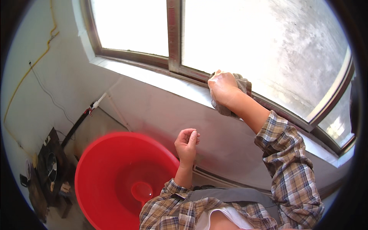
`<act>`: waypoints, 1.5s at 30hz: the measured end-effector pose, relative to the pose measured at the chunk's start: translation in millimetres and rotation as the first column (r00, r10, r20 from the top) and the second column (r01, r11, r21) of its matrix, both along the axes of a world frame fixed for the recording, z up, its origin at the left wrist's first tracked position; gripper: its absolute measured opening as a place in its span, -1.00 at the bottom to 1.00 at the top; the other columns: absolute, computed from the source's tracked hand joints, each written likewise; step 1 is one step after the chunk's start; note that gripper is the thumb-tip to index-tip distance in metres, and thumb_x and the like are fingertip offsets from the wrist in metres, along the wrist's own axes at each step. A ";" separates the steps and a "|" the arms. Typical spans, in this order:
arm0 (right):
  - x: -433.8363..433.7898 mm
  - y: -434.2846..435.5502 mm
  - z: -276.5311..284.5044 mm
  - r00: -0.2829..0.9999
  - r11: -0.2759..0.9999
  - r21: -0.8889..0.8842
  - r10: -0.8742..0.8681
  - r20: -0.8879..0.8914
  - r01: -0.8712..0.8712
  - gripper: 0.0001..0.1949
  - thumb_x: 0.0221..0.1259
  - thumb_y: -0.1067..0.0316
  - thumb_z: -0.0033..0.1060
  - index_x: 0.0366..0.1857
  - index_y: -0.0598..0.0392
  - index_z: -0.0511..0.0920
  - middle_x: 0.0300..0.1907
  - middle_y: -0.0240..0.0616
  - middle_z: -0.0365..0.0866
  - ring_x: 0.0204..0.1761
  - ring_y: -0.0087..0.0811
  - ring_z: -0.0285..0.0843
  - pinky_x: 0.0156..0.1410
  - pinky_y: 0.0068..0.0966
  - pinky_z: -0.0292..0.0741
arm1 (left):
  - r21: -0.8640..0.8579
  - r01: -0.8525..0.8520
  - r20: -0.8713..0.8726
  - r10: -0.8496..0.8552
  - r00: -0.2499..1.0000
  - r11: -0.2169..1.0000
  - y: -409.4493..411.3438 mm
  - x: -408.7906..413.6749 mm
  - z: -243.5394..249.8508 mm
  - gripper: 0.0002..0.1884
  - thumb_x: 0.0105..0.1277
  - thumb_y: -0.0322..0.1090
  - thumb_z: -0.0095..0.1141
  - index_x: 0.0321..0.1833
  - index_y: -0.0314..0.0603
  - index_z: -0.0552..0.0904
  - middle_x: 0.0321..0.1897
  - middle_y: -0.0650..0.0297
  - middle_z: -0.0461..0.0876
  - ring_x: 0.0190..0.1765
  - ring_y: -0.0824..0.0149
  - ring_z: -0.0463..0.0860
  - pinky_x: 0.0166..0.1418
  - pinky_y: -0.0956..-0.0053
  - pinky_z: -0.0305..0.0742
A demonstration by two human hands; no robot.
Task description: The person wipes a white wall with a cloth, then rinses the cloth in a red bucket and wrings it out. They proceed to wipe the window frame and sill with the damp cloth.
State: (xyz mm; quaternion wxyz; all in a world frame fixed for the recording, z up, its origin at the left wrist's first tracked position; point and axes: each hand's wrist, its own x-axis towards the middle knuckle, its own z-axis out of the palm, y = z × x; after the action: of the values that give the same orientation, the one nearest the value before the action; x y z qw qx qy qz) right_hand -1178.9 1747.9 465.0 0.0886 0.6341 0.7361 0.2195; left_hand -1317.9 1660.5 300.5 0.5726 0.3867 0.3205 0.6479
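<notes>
My right hand (222, 86) grips a grey-brown cloth (244, 84) and presses it against the bottom rail of the sliding window frame (192, 72). Part of the cloth hangs over the white sill (161, 79). In front of my body my left hand (187, 141) is held up in the air with its fingers curled in, and no object shows in it. Below and left of that hand stands a large red plastic tub (95, 172). A red ladle (142, 192) lies inside it, low down.
At the lower left a dark wooden stand (43, 172) holds several small items. A black and white pole (77, 126) leans near the wall corner. A yellow hose (20, 83) runs down the left wall. The window panes (258, 43) are bright.
</notes>
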 end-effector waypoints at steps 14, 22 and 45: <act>170.4 -144.0 -12.9 0.938 0.946 0.045 -0.310 -0.156 0.321 -0.82 -0.06 0.39 0.02 -0.42 0.11 0.64 -0.24 -0.06 0.57 -0.20 -0.23 0.57 -0.11 -0.42 0.52 | 0.129 0.163 -0.098 -0.151 0.984 0.978 -36.5 99.3 -24.9 -0.94 0.26 -0.47 0.08 -0.26 -0.32 0.55 -0.49 0.25 0.59 -0.49 0.53 0.53 -0.41 0.68 0.45; 277.7 -192.9 -42.5 0.872 0.864 0.205 -0.395 -0.289 0.459 -0.80 -0.09 0.38 -0.03 -0.38 0.03 0.61 -0.26 -0.03 0.57 -0.19 -0.14 0.57 -0.10 -0.29 0.49 | 0.239 0.202 -0.141 -0.172 0.975 0.950 -37.5 135.8 -41.6 -0.93 0.26 -0.47 0.09 -0.26 -0.32 0.55 -0.51 0.23 0.59 -0.53 0.53 0.50 -0.43 0.68 0.44; 217.4 -114.0 -52.6 0.796 0.873 0.117 -0.367 -0.480 0.473 -0.78 -0.02 0.34 0.12 -0.29 0.14 0.65 -0.12 -0.06 0.57 -0.05 -0.24 0.56 0.03 -0.41 0.52 | 0.153 0.332 -0.189 -0.303 0.934 0.931 -28.4 159.0 -68.1 -0.90 0.25 -0.42 0.12 -0.28 -0.31 0.55 -0.49 0.28 0.59 -0.49 0.55 0.51 -0.44 0.70 0.42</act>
State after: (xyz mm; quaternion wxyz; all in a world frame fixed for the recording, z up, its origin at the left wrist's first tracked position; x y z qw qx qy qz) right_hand -961.5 1633.9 412.4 -0.1089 0.8212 0.5454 0.1277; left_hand -1158.8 1632.1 232.4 0.6042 0.5358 0.2384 0.5395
